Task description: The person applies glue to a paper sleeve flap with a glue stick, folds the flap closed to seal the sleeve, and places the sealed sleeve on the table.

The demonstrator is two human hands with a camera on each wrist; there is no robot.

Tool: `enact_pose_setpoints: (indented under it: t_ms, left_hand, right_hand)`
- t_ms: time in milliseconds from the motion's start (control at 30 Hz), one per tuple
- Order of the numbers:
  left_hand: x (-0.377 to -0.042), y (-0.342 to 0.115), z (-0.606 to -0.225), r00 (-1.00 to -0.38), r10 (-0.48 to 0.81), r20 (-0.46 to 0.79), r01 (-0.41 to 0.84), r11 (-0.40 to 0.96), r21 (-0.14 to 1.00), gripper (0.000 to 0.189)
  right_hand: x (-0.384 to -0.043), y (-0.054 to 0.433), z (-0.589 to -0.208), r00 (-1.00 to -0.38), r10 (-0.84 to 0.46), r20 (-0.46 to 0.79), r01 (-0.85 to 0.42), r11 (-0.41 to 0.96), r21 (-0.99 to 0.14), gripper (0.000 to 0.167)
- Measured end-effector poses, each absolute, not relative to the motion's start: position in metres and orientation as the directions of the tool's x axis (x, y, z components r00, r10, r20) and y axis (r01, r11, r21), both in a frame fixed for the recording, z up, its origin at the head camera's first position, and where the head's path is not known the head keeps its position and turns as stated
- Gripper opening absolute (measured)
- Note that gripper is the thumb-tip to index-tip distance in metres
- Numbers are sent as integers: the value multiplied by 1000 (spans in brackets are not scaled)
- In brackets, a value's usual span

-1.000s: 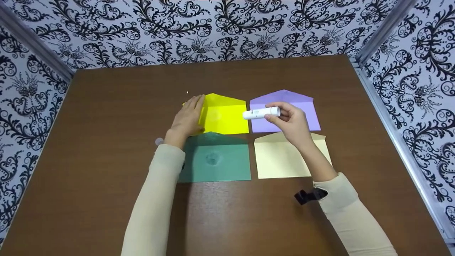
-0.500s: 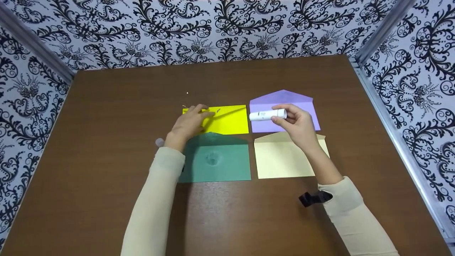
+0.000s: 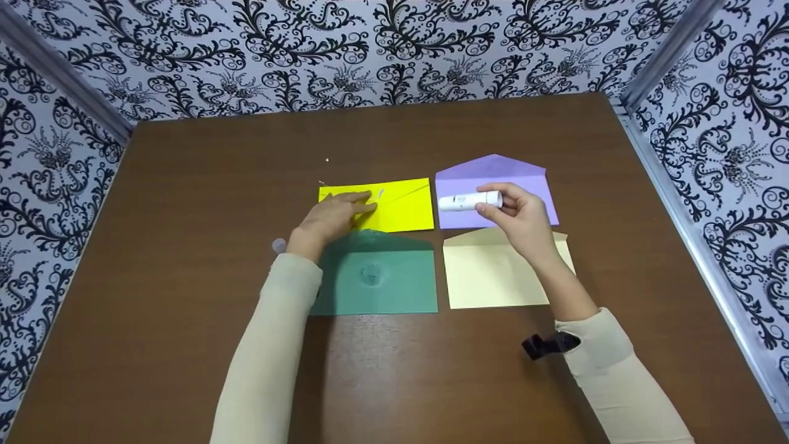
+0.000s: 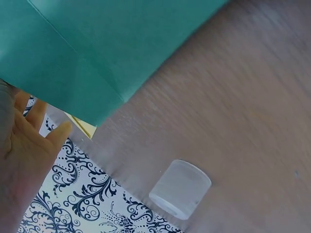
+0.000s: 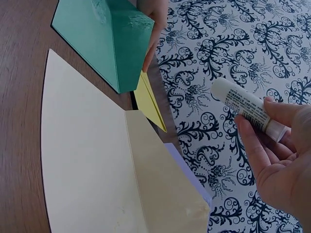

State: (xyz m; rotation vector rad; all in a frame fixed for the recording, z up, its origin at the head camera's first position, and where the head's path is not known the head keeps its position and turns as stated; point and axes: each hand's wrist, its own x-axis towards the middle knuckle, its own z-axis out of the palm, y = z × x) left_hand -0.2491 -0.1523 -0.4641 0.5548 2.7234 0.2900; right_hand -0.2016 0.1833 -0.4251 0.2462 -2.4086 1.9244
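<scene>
Nearest you on the surface (image 3: 382, 382), the green envelope (image 3: 404, 293) and cream envelope (image 3: 484, 277) lie with flaps unfolded, the cap (image 3: 279, 245) left of the green one. Farther out, your right hand (image 3: 527, 225) pinches the glue stick (image 3: 463, 201) above the open purple envelope (image 3: 493, 169). Your left hand (image 3: 333, 217), fingers apart, rests on the yellow envelope (image 3: 407, 213); its flap, up a second ago, now lies folded down, so the work seems to be at pressing this one closed.
</scene>
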Motion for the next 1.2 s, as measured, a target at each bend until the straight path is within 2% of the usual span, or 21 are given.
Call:
enact_pose_setpoints:
  t_ms: [167, 467, 633, 800, 1100, 1200]
  left_hand:
    - [-252, -153, -461, -852, 428, -302, 355, 896, 267, 56]
    - [-255, -152, -459, -848, 440, -294, 394, 896, 203, 58]
    - [-253, -147, -458, -857, 441, -265, 390, 893, 224, 61]
    - [-251, -140, -455, -846, 464, -263, 395, 877, 275, 56]
    - [-252, -140, -461, -852, 432, -296, 263, 841, 472, 47]
    - [-255, -141, -464, -849, 444, -286, 270, 830, 488, 46]
  right_hand:
    - [-202, 185, -425, -986, -90, 138, -154, 204, -967, 28]
    - [-201, 193, -425, -989, -62, 135, -144, 205, -968, 28]
    - [-199, 196, -423, -989, -55, 139, -147, 211, -966, 28]
    - [-198, 199, -422, -989, -54, 136, -145, 225, -964, 28]
    - [-199, 201, -425, -991, -47, 127, -134, 199, -971, 28]
    - [-199, 203, -424, -991, -38, 130, -135, 195, -971, 28]
